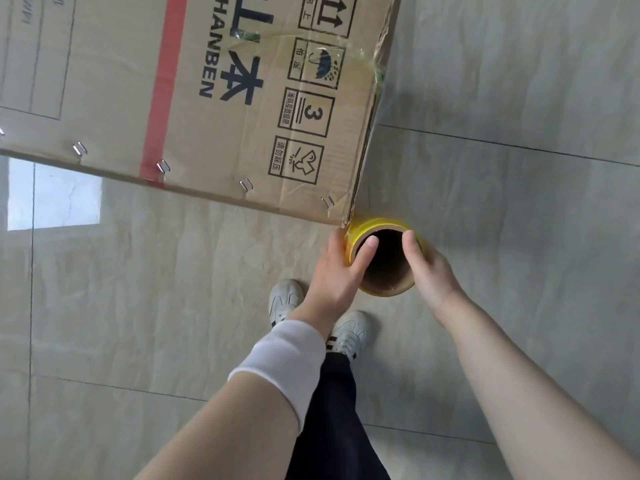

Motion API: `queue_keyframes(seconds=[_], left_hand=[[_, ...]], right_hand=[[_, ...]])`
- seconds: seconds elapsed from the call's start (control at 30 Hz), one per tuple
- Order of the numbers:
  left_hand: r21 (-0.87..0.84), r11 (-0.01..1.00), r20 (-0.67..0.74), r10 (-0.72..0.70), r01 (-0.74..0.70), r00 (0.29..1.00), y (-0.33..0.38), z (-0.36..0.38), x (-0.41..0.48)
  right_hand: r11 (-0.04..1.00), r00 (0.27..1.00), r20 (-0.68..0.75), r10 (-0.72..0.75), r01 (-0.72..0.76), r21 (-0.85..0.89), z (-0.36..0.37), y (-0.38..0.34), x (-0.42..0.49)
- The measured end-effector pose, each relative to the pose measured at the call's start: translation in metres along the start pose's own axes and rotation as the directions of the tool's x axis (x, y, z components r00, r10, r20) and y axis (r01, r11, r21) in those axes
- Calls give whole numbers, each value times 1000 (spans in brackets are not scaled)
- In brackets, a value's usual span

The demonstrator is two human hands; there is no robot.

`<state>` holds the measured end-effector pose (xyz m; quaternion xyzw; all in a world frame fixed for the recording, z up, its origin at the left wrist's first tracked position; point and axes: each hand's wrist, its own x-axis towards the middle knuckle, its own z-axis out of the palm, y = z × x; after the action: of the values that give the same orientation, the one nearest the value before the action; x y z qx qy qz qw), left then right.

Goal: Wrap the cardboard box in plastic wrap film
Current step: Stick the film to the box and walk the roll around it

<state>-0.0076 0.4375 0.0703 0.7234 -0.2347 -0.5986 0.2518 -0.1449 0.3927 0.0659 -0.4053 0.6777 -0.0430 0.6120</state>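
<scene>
Now holding the film roll (pixel 379 226) just beside the cardboard box (pixel 207 98) corner, over the floor (pixel 502 220).
Left hand (pixel 337 271) and right hand (pixel 431 271) each keep a grip on the roll, thumbs in its core, fingers hidden behind. Box is cut off top and left. Faint film strand (pixel 367 62) on the far corner, hard to make out.

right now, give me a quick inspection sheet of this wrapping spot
surface: glossy tiled floor
job's things: stapled cardboard box; yellow film roll held on end at its near corner; film strand stuck across that corner higher up
clutter: nothing seen
grippers: left hand and right hand both grip the roll's top rim, thumbs at the core opening
cables: nothing seen
surroundings: person's white shoes; bright reflection on the tiles
</scene>
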Motion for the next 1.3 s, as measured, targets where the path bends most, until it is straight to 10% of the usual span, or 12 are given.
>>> queue_keyframes(seconds=[0.27,0.57,1.3], left_hand=[[-107,975,-111,-208,197,972,-24,-19,-30],[126,966,152,-242,225,958,-4,-52,-8],[-40,976,6,-213,213,977,12,-13,-1]], right_hand=[[972,966,257,6,54,-227,23,-11,3],[996,971,226,75,-60,-72,37,-5,3],[996,996,27,87,-88,34,20,-10,2]])
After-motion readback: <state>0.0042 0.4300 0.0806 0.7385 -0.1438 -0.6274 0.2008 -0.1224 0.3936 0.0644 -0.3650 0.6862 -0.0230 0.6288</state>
